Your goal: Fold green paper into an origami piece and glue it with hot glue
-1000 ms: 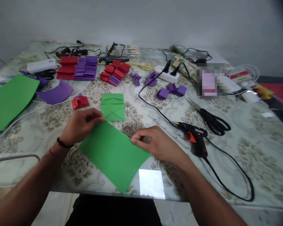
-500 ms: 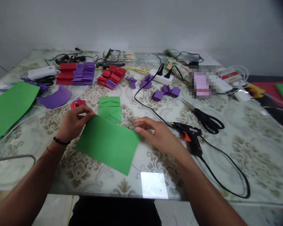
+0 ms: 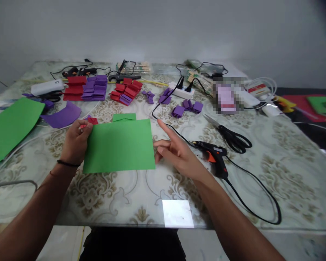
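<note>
My left hand (image 3: 76, 140) pinches a green paper sheet (image 3: 119, 146) at its upper left corner. The sheet lies nearly level, its long edges running left to right. At its right edge is my right hand (image 3: 176, 152), the index finger stretched out and the other fingers loosely bent. Whether a fingertip touches the edge I cannot tell. Behind the sheet a folded green paper piece (image 3: 124, 116) shows only its top part. A small red folded paper piece (image 3: 92, 120) is partly hidden by my left hand.
To the right lie a black glue gun (image 3: 216, 154) with its cord and black-handled scissors (image 3: 233, 137). Red and purple folded paper blocks (image 3: 85, 88) stand at the back, near a white power strip (image 3: 182, 90). A larger green sheet (image 3: 12, 127) and a purple piece (image 3: 62, 115) lie left.
The green sheet has turned from slanted to nearly level and covers more of the folded green piece. My left hand has moved left and down with its corner. My right index finger has straightened outward.
</note>
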Motion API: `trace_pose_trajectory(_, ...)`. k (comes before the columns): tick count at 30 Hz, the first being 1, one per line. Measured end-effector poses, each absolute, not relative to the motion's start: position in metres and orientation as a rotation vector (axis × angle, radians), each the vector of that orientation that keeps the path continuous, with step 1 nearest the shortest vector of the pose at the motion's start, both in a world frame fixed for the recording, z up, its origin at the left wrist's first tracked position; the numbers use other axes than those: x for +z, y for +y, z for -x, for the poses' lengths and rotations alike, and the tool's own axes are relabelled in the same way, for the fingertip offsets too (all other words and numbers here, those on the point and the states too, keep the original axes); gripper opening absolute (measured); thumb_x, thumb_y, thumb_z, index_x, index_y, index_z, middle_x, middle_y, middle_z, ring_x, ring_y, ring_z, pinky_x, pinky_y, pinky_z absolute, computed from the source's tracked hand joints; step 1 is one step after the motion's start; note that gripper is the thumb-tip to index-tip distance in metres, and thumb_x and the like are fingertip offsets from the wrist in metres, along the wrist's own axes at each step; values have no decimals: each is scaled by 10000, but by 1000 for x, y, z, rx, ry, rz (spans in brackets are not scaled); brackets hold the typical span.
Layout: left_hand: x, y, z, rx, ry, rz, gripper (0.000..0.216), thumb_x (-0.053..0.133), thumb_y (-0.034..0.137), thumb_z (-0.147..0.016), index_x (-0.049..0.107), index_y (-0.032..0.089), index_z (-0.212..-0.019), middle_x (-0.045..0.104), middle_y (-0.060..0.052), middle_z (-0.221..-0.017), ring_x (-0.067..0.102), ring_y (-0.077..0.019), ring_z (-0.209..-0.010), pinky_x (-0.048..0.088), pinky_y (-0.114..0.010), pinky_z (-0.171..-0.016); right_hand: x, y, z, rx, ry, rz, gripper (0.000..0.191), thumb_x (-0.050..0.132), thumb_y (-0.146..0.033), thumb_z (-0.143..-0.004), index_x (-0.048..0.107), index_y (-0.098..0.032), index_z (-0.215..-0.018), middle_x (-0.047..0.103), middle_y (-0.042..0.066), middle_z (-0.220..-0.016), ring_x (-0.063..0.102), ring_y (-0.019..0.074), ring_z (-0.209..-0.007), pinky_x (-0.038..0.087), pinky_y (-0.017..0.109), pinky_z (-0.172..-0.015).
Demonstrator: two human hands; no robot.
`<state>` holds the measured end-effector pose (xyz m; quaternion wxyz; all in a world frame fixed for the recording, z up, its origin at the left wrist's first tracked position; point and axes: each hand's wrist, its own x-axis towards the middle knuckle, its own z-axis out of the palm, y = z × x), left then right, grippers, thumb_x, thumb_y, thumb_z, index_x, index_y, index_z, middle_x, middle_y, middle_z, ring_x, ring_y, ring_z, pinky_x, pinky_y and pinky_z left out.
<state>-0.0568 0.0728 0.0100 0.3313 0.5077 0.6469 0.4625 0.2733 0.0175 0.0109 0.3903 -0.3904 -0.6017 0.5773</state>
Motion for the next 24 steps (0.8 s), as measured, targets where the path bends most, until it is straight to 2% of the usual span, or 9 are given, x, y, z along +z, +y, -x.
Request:
trace_pose_trajectory(3, 8, 74, 59, 1176, 1658, -1283, 264, 759, 414, -803, 599, 220, -883, 482, 81, -597, 373, -86, -498, 277, -224, -469, 14, 15, -270, 1271, -1780, 964, 461, 606, -245, -988, 674, -332, -1436, 740, 40, -1106, 667, 179, -864, 555, 340, -817)
trace_pose_trajectory(6, 12, 72, 55, 1108, 1586, -1273, 255, 778, 389, -764, 673, 210, -912, 591, 49, -679, 463, -98, -534, 352, -210, -469, 16, 16, -270, 1051, -1792, 1001, 253, 679, -219, -925, 848, -307, -1091, 668, 33, -907, 605, 194, -822, 492, 328, -728)
trace_pose_trajectory(8, 17, 67, 51, 1039, 1503, -1300, 293, 802, 434, -764, 734, 206, -935, 711, -16, -849, 614, -147, -672, 484, -229, -539, 17, 18, -274, 944, -1667, 1042, 115, 750, -252, -882, 856, -289, -907, 580, 18, -801, 555, 196, -775, 456, 329, -696)
trace_pose_trajectory(11, 26, 60, 47, 939, 1235, -1413, 440, 765, 617, -850, 812, 229, -1052, 715, -108, -1357, 691, -285, -1182, 609, -356, -910, 16, 19, -283, 883, -1463, 1102, 89, 781, -296, -860, 804, -260, -782, 514, 1, -743, 501, 189, -745, 420, 324, -685)
trace_pose_trajectory(14, 34, 51, 48, 882, 938, -1374, 816, 450, 912, -877, 845, 239, -1116, 752, -156, -1327, 689, -349, -1256, 548, -464, -1081, 16, 19, -289, 930, -1346, 1159, 229, 781, -353, -858, 714, -228, -678, 472, -10, -701, 451, 176, -709, 381, 314, -650)
trace_pose_trajectory(16, 35, 45, 51, 879, 833, -1389, 900, 455, 967, -810, 835, 245, -1188, 785, -167, -1243, 718, -372, -1195, 569, -474, -1044, 17, 19, -289, 957, -1330, 1187, 353, 783, -383, -855, 618, -212, -593, 428, -21, -662, 404, 162, -676, 352, 311, -630)
trace_pose_trajectory(19, 36, 37, 49, 855, 924, -1510, 663, 750, 744, -818, 792, 260, -1268, 800, -128, -1126, 758, -307, -970, 627, -376, -825, 18, 19, -286, 947, -1334, 1238, 446, 788, -417, -843, 523, -212, -548, 337, -40, -615, 338, 145, -633, 317, 303, -595)
trace_pose_trajectory(21, 35, 34, 44, 867, 1128, -1592, 424, 830, 563, -830, 833, 242, -1107, 784, -66, -897, 689, -192, -710, 557, -255, -606, 18, 18, -285, 954, -1329, 1290, 459, 791, -446, -839, 518, -213, -553, 314, -46, -595, 310, 136, -604, 289, 297, -564)
trace_pose_trajectory(24, 36, 33, 35, 924, 1303, -1651, 265, 816, 462, -838, 837, 201, -881, 711, -24, -710, 557, -126, -575, 432, -198, -484, 15, 18, -286, 1000, -1323, 1342, 425, 782, -489, -851, 587, -206, -602, 334, -47, -580, 307, 129, -573, 257, 294, -540)
